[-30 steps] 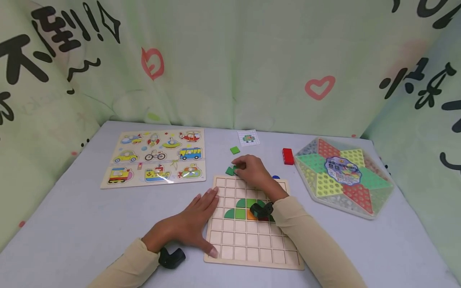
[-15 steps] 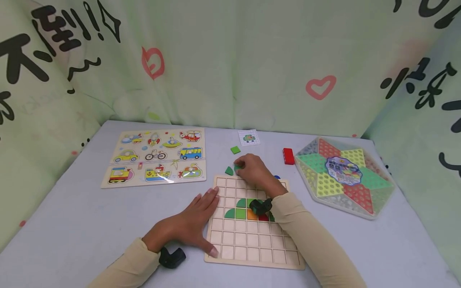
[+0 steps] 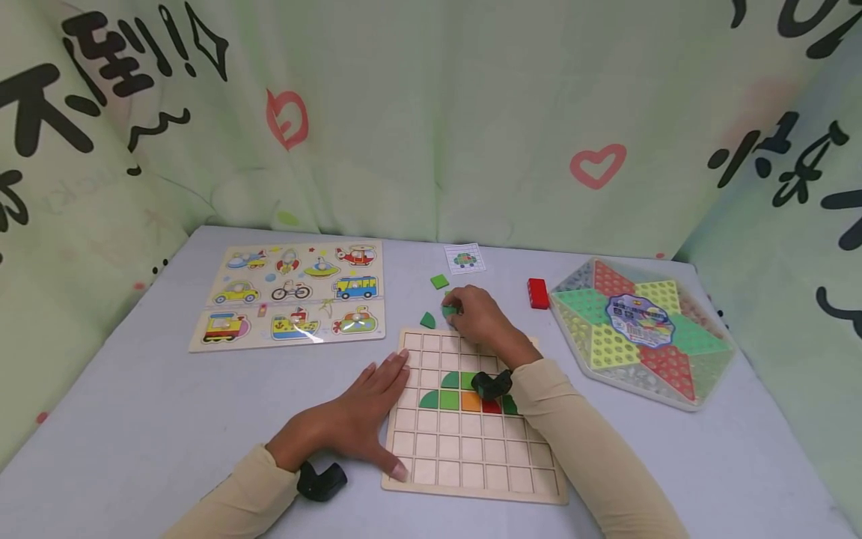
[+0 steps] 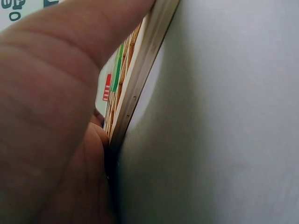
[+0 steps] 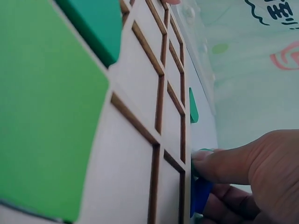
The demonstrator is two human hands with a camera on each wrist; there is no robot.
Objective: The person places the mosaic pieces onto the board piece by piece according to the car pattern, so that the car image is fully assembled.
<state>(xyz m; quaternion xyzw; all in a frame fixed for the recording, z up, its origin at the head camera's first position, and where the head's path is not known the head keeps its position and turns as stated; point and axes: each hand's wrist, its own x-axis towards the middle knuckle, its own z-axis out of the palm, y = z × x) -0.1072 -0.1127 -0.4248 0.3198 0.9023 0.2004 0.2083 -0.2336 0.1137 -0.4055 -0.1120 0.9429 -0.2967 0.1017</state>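
Left hand [image 3: 357,419]: spread wide, fingers straight, resting on the left edge of the grid board [image 3: 471,449], gripping nothing.
Grid board: pale wood, ruled into squares, between both arms.
Set pieces [image 3: 449,400]: greens, one orange, one red, across the middle, partly behind the black wrist camera [image 3: 491,385].
Boxed game [image 3: 640,333]: right side, red, green and yellow triangles; label [image 3: 640,320] printed, too small to read.
Quarter-round [image 3: 427,320]: green, loose, just left of the right fingertips.
Right hand [image 3: 481,314]: across the far edge, thumb and fingers curled, pinching a green piece.
Green piece [image 3: 448,310]: dark, flat, half hidden by those fingertips, just beyond the board.
Loose square [image 3: 440,281]: light green, farther, slightly left.
Curtain [image 3: 438,150]: big black Chinese characters, pink hearts.
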